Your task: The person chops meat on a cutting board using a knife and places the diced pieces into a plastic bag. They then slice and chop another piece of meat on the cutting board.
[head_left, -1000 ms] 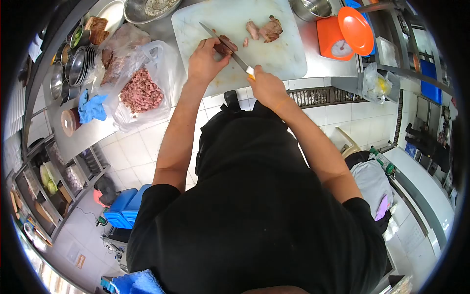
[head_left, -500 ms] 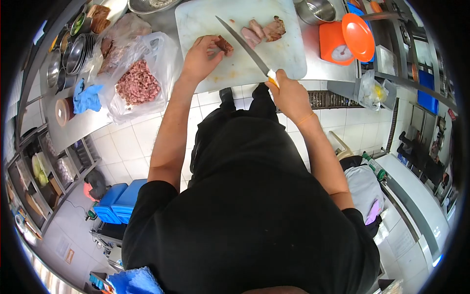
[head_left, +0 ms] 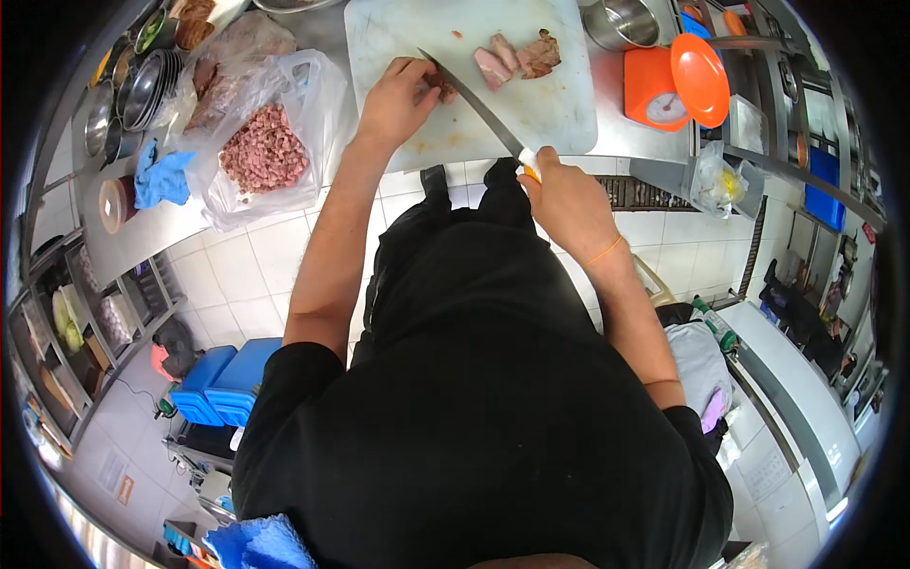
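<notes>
My right hand [head_left: 572, 201] is wrapped round the white and yellow handle of a long kitchen knife [head_left: 484, 112]. The blade slants up and left over the white cutting board [head_left: 512, 128], its tip close to the fingers of my left hand [head_left: 400, 100]. Those fingers are bent round a small browned piece of meat [head_left: 442, 88], partly hidden by them, at the board's left side. Several cut meat pieces [head_left: 518, 59], pink with brown edges, lie to the right of the blade.
Left of the board, a clear plastic bag [head_left: 318, 104] holds diced meat [head_left: 265, 150]. A blue cloth [head_left: 163, 177] and stacked metal bowls [head_left: 152, 90] are farther left. An orange scale [head_left: 654, 93] and a metal pot [head_left: 621, 24] stand to the right.
My left hand has shifted slightly right and down over the meat piece, covering more of it. The knife blade has come closer to that piece, and my right hand has lowered a little.
</notes>
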The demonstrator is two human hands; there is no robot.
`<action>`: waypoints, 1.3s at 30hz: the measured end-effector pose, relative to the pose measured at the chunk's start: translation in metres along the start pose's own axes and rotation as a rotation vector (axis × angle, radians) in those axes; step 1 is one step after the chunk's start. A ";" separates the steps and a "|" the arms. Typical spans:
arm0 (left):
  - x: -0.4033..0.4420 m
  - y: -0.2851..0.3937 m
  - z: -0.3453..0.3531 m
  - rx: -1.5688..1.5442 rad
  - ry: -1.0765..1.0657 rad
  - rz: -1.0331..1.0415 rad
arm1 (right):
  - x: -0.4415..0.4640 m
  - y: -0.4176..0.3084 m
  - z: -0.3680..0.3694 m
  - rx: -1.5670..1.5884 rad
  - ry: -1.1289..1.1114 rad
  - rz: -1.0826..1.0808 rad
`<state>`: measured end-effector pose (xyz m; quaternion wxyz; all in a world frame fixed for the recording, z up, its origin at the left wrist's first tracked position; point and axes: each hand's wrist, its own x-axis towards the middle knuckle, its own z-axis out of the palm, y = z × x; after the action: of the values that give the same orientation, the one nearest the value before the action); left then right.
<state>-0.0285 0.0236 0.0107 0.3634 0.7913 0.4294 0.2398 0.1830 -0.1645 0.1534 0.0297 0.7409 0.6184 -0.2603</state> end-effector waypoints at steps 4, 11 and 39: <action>0.001 0.001 -0.001 0.018 -0.023 -0.007 | -0.009 -0.007 -0.014 -0.046 -0.013 0.019; 0.005 -0.003 -0.001 0.072 -0.039 0.000 | -0.012 -0.004 -0.019 -0.042 -0.034 -0.027; 0.011 -0.014 -0.001 0.026 -0.034 0.014 | 0.020 0.006 -0.005 -0.004 -0.086 -0.058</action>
<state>-0.0304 0.0384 0.0013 0.3586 0.8028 0.4209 0.2232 0.1921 -0.1459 0.1478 0.0502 0.7106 0.6383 -0.2917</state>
